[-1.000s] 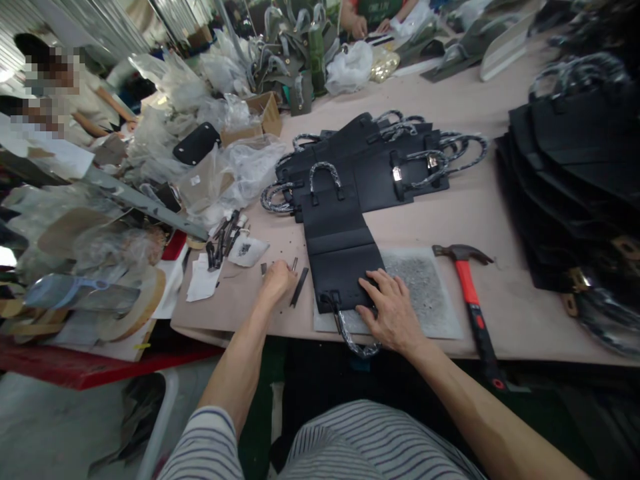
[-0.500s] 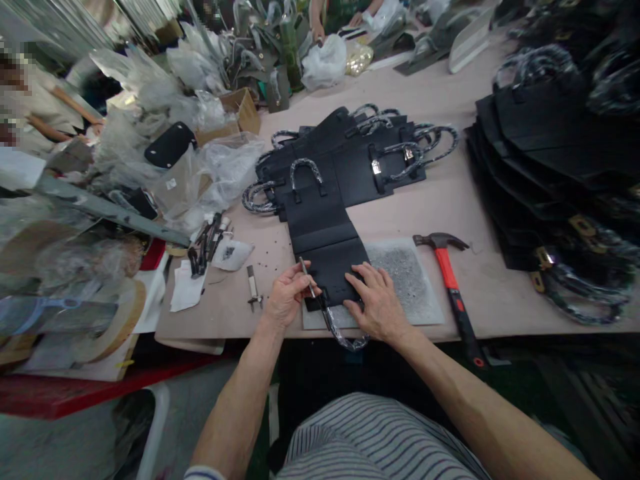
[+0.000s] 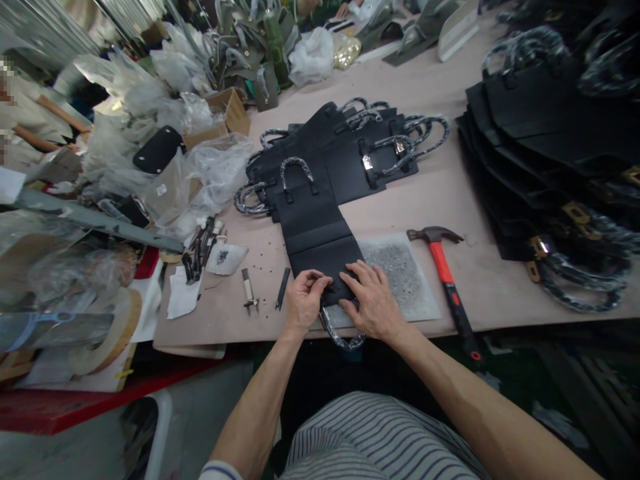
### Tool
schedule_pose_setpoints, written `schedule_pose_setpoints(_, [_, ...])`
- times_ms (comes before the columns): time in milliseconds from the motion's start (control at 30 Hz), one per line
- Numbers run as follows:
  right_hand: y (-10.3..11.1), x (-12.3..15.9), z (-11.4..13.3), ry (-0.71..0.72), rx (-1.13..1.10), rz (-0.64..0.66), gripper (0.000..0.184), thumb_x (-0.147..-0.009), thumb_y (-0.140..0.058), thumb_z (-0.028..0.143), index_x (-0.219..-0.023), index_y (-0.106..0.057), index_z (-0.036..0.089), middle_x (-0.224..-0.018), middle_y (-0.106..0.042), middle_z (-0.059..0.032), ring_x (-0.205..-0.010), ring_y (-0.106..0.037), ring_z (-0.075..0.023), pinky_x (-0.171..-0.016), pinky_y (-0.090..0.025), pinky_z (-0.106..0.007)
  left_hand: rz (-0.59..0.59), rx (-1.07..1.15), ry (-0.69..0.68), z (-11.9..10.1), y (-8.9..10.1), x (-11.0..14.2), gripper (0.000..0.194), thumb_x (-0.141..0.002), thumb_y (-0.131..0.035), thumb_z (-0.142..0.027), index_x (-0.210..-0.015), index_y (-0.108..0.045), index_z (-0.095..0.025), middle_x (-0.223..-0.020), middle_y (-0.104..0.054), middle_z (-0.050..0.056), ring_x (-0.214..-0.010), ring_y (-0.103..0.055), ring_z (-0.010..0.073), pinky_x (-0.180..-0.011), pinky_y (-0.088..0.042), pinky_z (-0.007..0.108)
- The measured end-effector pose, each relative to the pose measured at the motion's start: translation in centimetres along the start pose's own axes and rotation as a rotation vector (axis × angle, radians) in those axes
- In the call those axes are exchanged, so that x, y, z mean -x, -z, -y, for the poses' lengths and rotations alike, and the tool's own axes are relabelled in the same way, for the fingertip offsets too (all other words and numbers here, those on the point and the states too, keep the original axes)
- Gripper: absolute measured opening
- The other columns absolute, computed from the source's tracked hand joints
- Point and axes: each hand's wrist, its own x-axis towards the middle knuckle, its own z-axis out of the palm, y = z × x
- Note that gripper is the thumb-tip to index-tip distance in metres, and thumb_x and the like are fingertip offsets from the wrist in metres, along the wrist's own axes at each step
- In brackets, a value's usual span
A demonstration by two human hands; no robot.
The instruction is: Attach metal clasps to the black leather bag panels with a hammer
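In the head view my left hand (image 3: 306, 300) is closed in a pinch at the near edge of a black bag panel (image 3: 320, 250); what its fingers hold is small, dark and mostly hidden. My right hand (image 3: 373, 299) lies open and flat, its fingertips touching the panel. From the panel's near end a plastic-wrapped handle (image 3: 343, 340) hangs past the table edge; a second wrapped handle (image 3: 296, 172) stands at the far end. Under the panel's right side is a pitted pale board (image 3: 400, 273). A narrow black strip (image 3: 283, 288) lies left of my left hand.
A claw hammer (image 3: 443, 263) with a red and black handle lies at right, overhanging the edge. Stacked black panels (image 3: 530, 147) fill the far right. More panels (image 3: 370, 147) lie ahead. A small metal tool (image 3: 249, 290), dark strips (image 3: 200, 250) and plastic bags (image 3: 220, 163) are left.
My left hand has moved right and inward over the panel. The thin metal rod seen in its fingers earlier no longer shows clearly. The black strip beside it has come into view.
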Motion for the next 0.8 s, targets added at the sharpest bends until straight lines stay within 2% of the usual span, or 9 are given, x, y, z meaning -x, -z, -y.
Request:
schedule_pose_setpoints(300, [0.1,0.0,0.1,-0.007,-0.003,0.002,0.054,-0.088,-0.063,0.034,-0.138,-0.056,0.016,-0.151,-0.048,-0.0155,-0.146,-0.033,-0.0347,-0.121,-0.019,-0.057,-0.075,0.008,-0.048,0.7,0.0,0.0,0.015,-0.088,-0.069,-0.032,-0.09,-0.066,-0.017,-0.084,-0.078,0.005,-0.08,-0.075,0.016,-0.081,-0.061,0.029])
schedule_pose_setpoints(800, [0.1,0.0,0.0,-0.018,-0.006,0.012,0.054,-0.088,-0.063,0.034,-0.138,-0.056,0.016,-0.151,-0.047,-0.0148,-0.147,-0.033,-0.0342,-0.122,-0.018,-0.056,-0.062,0.052,-0.054,1.3,0.1,-0.2,0.019,-0.089,-0.07,-0.036,-0.091,-0.065,-0.018,-0.086,-0.077,0.004,-0.082,-0.075,0.0169,-0.082,-0.062,0.032])
